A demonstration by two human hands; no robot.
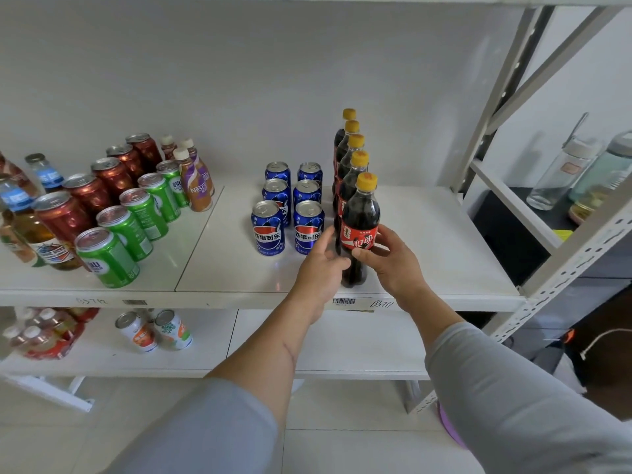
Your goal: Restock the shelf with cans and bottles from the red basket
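A cola bottle (359,213) with a yellow cap and red label stands upright at the front of a row of several like bottles (352,155) on the white shelf (444,241). My left hand (319,271) holds its lower left side. My right hand (393,258) grips its right side at the label. To the left stand two rows of blue Pepsi cans (268,227). The red basket is not in view.
Green cans (106,258), red cans (61,213), coffee bottles (196,183) and glass bottles (27,227) fill the shelf's left part. The lower shelf holds two cans (154,330) and a bottle pack (41,336). A metal upright (574,248) and water bottles (561,172) stand to the right.
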